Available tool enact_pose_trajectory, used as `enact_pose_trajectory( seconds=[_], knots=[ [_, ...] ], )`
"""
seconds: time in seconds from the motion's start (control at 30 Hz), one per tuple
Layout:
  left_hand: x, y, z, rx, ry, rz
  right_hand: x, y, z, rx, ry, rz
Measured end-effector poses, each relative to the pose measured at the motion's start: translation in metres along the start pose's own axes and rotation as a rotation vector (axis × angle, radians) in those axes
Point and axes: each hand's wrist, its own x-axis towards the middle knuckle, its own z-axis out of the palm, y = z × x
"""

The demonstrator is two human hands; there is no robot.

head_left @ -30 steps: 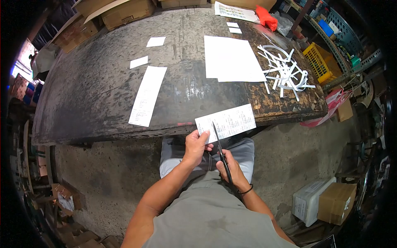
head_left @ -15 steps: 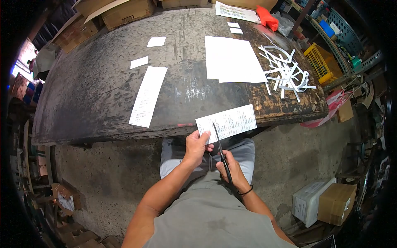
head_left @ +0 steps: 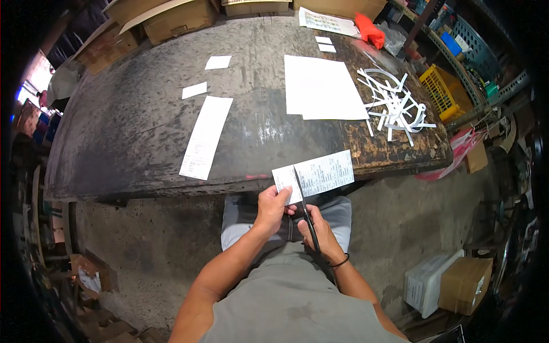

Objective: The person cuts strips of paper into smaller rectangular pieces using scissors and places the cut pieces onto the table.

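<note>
My left hand [head_left: 272, 209] pinches the left end of a printed paper strip [head_left: 327, 173] just off the table's near edge. In my right hand [head_left: 321, 231] is a pair of dark scissors [head_left: 310, 224], fingers closed round the handles. Its blades cross the strip from the lower edge up toward the upper edge, to the right of my left thumb. On the table to the left lies a long printed paper strip [head_left: 206, 138], with two small white paper pieces [head_left: 194, 90] above it. White sheets [head_left: 324, 88] lie farther back, beside a heap of thin paper offcuts [head_left: 397, 106].
The dark, worn table [head_left: 131, 114] spans the view. Cardboard boxes [head_left: 180, 22] line its far edge. An orange-red bag [head_left: 369, 31] sits at the back right, near a yellow crate [head_left: 439, 91]. A white bin [head_left: 430, 282] and a carton [head_left: 466, 284] stand on the floor at right.
The scissor blades have closed across the strip, and a cut line now runs through it. Both hands stay nearly in place; the view has shifted slightly.
</note>
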Motion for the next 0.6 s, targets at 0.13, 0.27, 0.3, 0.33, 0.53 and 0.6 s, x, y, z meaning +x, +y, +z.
enact_pose_trajectory(
  seconds=[0.13, 0.27, 0.3, 0.33, 0.53, 0.6],
  knots=[
    [0.0004, 0.0008, -0.0009, -0.007, -0.003, -0.005, 0.0054, 0.0104, 0.0035, -0.028, 0.05, -0.092],
    [-0.0007, 0.0025, 0.0009, -0.005, 0.013, 0.0, 0.0058, 0.0081, 0.0035, -0.047, 0.052, -0.084],
    [-0.0006, 0.0027, 0.0009, -0.005, 0.012, 0.002, 0.006, 0.0079, 0.0036, -0.048, 0.052, -0.086],
    [-0.0004, 0.0023, 0.0005, -0.006, 0.012, 0.004, 0.0061, 0.0079, 0.0037, -0.051, 0.057, -0.097],
    [0.0001, 0.0018, -0.0009, 0.005, -0.001, 0.002, 0.0058, 0.0079, 0.0049, -0.051, 0.072, -0.133],
    [0.0003, 0.0022, -0.001, 0.006, 0.0, -0.004, 0.0054, 0.0051, 0.0047, -0.054, 0.075, -0.144]
  ],
)
